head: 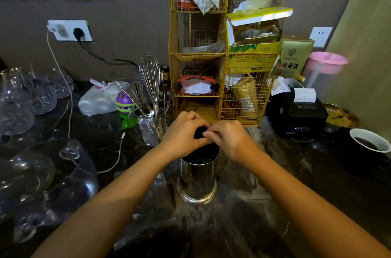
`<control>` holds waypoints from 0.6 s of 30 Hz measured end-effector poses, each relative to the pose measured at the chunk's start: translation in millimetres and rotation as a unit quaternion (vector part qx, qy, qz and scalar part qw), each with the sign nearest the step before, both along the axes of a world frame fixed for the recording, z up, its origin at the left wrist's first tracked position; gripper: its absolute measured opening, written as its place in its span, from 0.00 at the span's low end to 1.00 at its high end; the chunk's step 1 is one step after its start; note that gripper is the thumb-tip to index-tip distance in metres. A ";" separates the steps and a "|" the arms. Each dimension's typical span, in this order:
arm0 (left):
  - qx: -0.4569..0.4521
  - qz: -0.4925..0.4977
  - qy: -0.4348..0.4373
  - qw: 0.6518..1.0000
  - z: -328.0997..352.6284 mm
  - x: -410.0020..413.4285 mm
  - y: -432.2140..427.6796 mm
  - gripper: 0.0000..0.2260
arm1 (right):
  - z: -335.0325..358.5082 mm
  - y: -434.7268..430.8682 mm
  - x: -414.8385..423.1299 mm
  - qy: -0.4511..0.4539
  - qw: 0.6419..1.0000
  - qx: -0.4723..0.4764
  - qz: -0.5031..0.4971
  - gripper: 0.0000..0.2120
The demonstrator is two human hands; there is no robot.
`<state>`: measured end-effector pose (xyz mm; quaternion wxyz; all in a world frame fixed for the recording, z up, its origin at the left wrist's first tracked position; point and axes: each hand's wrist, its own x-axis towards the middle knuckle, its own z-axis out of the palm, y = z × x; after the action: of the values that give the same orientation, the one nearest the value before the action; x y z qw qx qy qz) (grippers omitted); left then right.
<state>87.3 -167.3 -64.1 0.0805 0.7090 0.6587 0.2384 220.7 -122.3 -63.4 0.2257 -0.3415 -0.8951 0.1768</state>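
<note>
A tall stainless steel cup [197, 177] stands on the dark marble counter [317, 183] in the middle of the view. Both hands meet right over its mouth. My left hand [182, 133] curls around a small black object [200, 132] held above the cup. My right hand [228, 138] pinches the same black object from the right side. Most of that object is hidden by the fingers, so its shape is unclear.
A yellow wire rack [198, 54] full of packets stands just behind the hands. A glass holding a whisk [150, 80] and utensils is to the left, with several glasses [31, 173] further left. A black receipt printer [300, 111] and a white cup [370, 140] sit on the right.
</note>
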 end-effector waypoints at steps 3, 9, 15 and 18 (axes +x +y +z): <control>0.041 0.003 0.041 0.998 8.3 -6.9 -2.9 0.20 | 13.5 -2.5 -2.8 0.015 0.999 0.022 -0.020 0.13; 0.086 0.044 0.125 0.987 29.0 -29.4 -16.9 0.28 | 39.6 -8.3 -13.4 0.023 0.999 0.037 0.002 0.24; 0.101 0.087 0.153 0.979 33.7 -59.8 -46.5 0.29 | 49.4 -28.7 -35.6 -0.032 0.995 0.045 0.086 0.33; 0.085 0.117 0.156 0.977 25.2 -75.5 -66.7 0.30 | 44.9 -43.8 -50.7 -0.052 0.990 0.061 0.118 0.34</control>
<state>11.8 -234.0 -38.9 -0.1129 0.6594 0.7191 0.1880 170.0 -166.0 -18.4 0.1770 -0.2277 -0.9488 0.1289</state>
